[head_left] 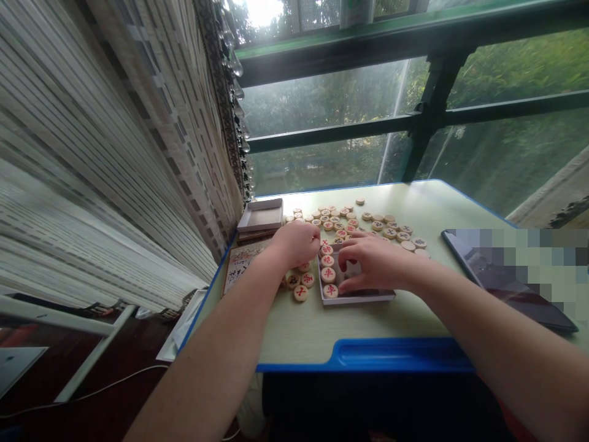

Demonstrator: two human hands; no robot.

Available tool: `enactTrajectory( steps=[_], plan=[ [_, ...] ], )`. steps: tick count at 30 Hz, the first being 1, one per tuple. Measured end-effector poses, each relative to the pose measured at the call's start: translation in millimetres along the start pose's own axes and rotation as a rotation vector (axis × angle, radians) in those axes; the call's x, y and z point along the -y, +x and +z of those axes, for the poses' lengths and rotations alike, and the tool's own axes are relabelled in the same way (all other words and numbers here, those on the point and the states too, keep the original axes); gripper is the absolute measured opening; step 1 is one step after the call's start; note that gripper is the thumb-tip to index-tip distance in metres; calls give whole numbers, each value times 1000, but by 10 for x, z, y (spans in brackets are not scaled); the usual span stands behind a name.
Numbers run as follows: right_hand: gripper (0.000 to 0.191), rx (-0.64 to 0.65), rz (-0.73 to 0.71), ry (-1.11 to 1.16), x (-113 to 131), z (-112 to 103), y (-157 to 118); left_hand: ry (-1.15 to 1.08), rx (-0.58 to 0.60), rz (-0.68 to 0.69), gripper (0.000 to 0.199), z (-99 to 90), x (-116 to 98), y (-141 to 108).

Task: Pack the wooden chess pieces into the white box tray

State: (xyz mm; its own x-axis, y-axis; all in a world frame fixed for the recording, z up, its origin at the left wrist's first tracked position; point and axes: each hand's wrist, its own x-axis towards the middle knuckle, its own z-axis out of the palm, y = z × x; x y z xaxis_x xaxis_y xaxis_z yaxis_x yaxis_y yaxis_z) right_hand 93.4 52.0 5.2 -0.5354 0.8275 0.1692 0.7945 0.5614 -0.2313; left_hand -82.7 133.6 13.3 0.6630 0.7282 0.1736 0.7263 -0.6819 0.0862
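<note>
Round wooden chess pieces with red and black characters lie over the table, several of them [338, 225] beyond my hands. An open shallow box [359, 299] stands near the front, with a column of red-marked pieces [328, 274] along its left side. My left hand [297, 242] is closed at the box's upper left corner; what its fingers hold, if anything, is hidden. Over the box, my right hand [368, 261] has its thumb and fingers apart, the thumb near the lowest piece in the column. Loose pieces [300, 293] lie left of the box.
A second shallow tray [261, 216] sits at the back left above a printed board or box [239, 264]. A dark tablet [501, 276] lies on the right. The table [294, 344] has a blue edge and stands by a window, with a curtain [138, 123] at left.
</note>
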Motion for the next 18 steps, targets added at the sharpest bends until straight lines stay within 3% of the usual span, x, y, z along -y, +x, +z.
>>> enactTrajectory(
  steps=[6, 12, 18],
  plan=[
    [13, -16, 8, 50, -56, -37, -16, 19, 7, 5, 27, -8, -3, 0],
    [22, -85, -46, 237, 57, -43, -15, 61, 29, 9, 29, -40, -24, -3],
    [17, -30, -101, 274, 53, 29, 7, 82, 43, -1, 28, -54, -39, -10]
  ],
)
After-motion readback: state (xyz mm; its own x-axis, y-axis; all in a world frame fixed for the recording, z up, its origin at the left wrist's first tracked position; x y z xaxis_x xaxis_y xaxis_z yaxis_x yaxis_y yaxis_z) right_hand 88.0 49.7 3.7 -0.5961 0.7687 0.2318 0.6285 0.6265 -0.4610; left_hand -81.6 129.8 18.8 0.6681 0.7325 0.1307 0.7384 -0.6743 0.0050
